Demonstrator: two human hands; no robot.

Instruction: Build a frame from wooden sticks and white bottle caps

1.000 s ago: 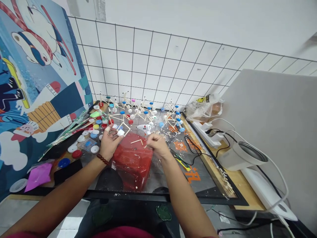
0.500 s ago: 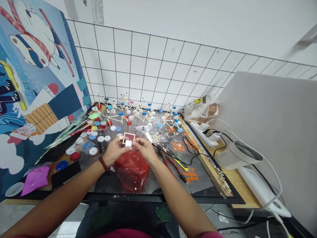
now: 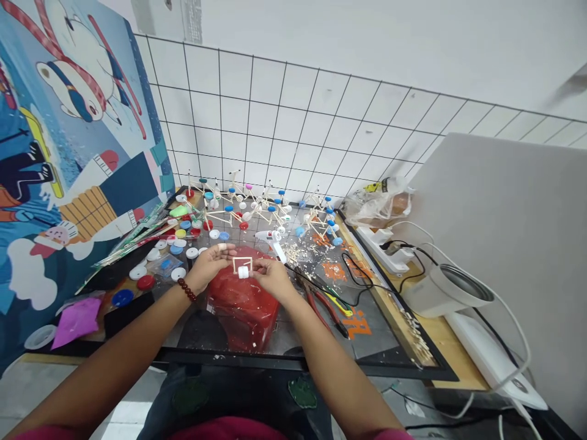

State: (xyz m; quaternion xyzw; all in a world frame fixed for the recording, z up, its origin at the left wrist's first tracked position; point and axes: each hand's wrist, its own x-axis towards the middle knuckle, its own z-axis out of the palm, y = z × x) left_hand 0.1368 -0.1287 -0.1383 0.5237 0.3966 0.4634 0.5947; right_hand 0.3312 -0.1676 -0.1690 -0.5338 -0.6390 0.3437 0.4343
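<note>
A small square frame of pale wooden sticks (image 3: 243, 258), with a white bottle cap (image 3: 243, 272) at its lower edge, is held up over a red plastic-looking block (image 3: 245, 299). My right hand (image 3: 274, 278) pinches it from the right side. To its left, my left hand (image 3: 208, 267), with a beaded bracelet at the wrist, has its fingers apart just beside the frame and does not seem to grip it. A white glue gun (image 3: 271, 240) lies just beyond the hands.
Stick-and-cap models (image 3: 271, 209) stand along the back. Loose bottle caps (image 3: 178, 274) cover the left side, near a pink packet (image 3: 79, 321). Pliers (image 3: 337, 316), a yellow cutter (image 3: 340, 304) and a black cable (image 3: 353, 269) lie at right, beside a power strip (image 3: 384, 250).
My left fingers have come off the stick frame and spread apart. The frame with its white cap has tilted and sits slightly lower in my right hand. The view has shifted a little.
</note>
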